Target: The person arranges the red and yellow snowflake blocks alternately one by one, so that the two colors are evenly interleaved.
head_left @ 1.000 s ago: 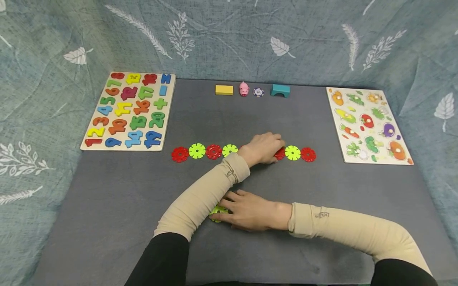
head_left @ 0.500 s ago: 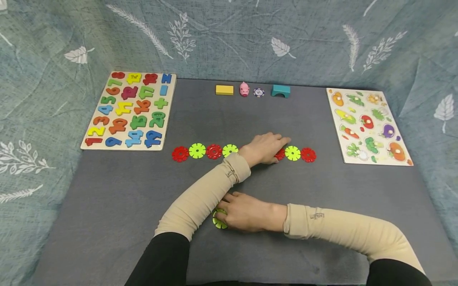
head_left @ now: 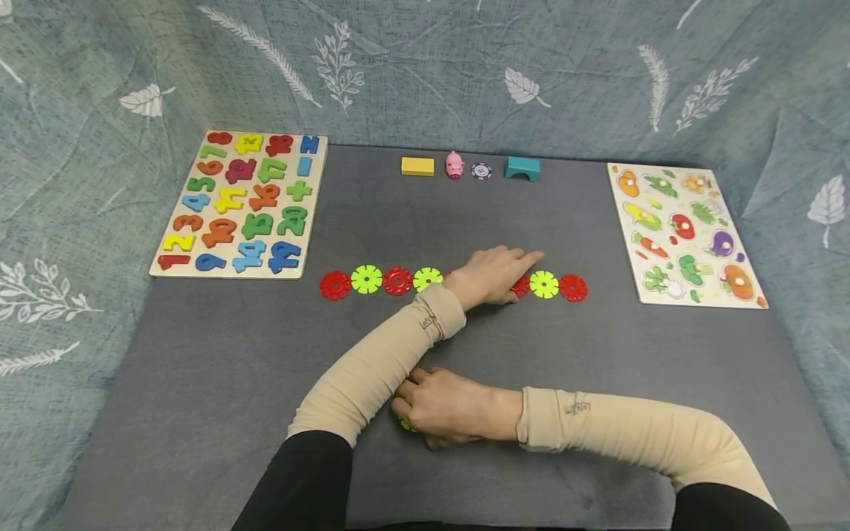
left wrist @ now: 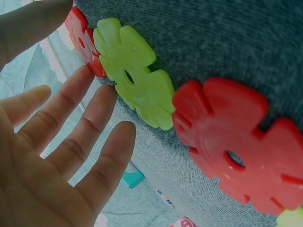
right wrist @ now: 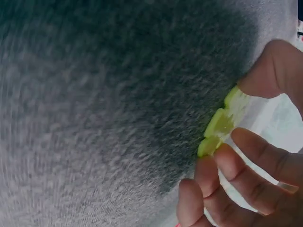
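Note:
A row of red and yellow-green flower-shaped plastic discs lies across the table, ending on the right with a red disc (head_left: 573, 287). My left hand (head_left: 490, 276) reaches over the row's middle, fingers fairly straight beside another red disc (head_left: 521, 287) and hiding some discs. Under that palm, the left wrist view shows a yellow-green disc (left wrist: 135, 78) between red ones. Closer to me, my right hand (head_left: 448, 403) pinches a separate yellow-green disc (right wrist: 220, 124) between thumb and fingers at the table surface. Only a sliver of it shows in the head view, below the left forearm.
A number puzzle board (head_left: 242, 206) lies at the left, a vegetable puzzle board (head_left: 687, 234) at the right. Along the back stand a yellow block (head_left: 417, 167), a pink pig (head_left: 454, 165), a poker chip (head_left: 481, 171) and a teal arch block (head_left: 522, 168).
My right hand has shifted left and slightly toward me, its fingers curling round the separate yellow-green disc. The left index finger has straightened out to the right; the row stays put.

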Demonstrator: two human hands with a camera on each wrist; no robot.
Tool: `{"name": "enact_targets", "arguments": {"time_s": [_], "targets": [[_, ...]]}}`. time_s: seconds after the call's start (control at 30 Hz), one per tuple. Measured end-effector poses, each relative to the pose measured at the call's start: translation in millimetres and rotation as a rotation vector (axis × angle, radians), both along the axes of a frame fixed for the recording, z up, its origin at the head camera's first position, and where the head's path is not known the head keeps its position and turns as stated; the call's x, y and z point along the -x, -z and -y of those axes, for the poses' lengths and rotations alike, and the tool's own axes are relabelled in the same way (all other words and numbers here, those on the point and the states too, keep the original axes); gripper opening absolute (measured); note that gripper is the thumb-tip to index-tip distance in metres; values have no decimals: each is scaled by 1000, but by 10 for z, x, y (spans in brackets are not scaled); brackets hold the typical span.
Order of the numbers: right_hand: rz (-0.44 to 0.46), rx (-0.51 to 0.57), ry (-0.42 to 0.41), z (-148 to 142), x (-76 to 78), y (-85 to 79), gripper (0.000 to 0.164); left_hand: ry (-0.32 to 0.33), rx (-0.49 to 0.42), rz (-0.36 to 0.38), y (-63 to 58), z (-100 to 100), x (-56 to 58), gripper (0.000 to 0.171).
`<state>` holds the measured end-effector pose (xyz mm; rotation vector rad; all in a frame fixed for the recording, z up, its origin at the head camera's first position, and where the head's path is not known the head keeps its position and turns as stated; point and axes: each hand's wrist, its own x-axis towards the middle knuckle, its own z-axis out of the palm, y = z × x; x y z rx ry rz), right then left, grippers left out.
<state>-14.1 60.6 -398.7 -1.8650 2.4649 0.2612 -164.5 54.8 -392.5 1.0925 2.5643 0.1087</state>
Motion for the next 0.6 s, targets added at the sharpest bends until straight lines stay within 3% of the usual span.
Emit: {"name": "enact_targets", "arguments": {"time_s": [0.27, 0.6], "targets": [[85, 43, 21, -202, -21, -7, 46, 5, 17, -4, 16, -13, -3, 70], [178, 210, 151, -798, 55, -42, 47, 1, 16, -25, 9, -16, -14, 64]]}}
